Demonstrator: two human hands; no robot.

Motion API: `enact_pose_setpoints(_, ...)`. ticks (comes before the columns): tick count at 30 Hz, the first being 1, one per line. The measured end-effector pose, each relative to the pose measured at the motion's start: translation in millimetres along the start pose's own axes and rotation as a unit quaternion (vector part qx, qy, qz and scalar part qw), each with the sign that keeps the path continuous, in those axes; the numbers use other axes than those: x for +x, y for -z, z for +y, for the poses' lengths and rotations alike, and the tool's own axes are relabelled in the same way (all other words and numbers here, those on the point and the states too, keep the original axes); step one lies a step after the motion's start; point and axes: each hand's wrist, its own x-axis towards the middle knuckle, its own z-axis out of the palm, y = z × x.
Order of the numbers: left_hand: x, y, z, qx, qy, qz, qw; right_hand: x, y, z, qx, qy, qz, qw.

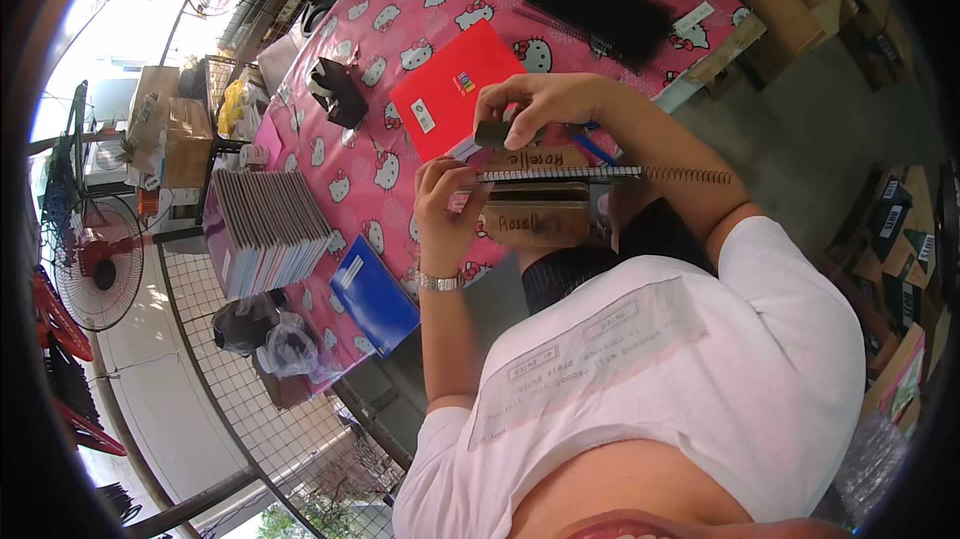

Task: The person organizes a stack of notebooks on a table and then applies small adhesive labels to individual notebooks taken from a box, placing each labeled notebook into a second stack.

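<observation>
While a flat, glossy red notebook [440, 74] lies on the pink cat-print tablecloth [358, 146], we sweep across from its left. Well out to its left, a round wire-caged fan [97, 261]! Closer in, left of the red notebook and nearer the person, rises a tall stack of brown-edged notebooks [265, 229]. Just left of the red notebook sits a crumpled black bundle [345, 94], and nearer the person lies a shiny blue notebook [375, 294].

Now the hands! The bare left hand [447, 204], just on the near side of the red notebook, has fingers bent around the left end of a thin spiral-edged notebook [565, 175], grasping it. At the red notebook's near right corner, the bare right hand [535, 109] pinches a small dark block [491, 134] between thumb and fingers. Below the spiral edge stands a brown cardboard box [540, 224]. Right of the red notebook, a black bristly bundle [600, 19], and a copper-coloured wire coil [690, 176] juts beyond the spiral-edged notebook's right end!
</observation>
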Motion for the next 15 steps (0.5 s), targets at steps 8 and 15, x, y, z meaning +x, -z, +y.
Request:
enact_pose_setpoints(8, 4.5, -1.8, 1.3, -0.008, 0.028, 0.022, 0.999, -0.9, -13.2, 3.2, 0.098, 0.018, -0.106, 0.989)
enact_pose_setpoints(15, 2.0, 6.0, -12.7, 0.003, 0.019, -0.020, 1.000, 16.5, -14.1, 3.1, 0.043, 0.000, -0.148, 0.988)
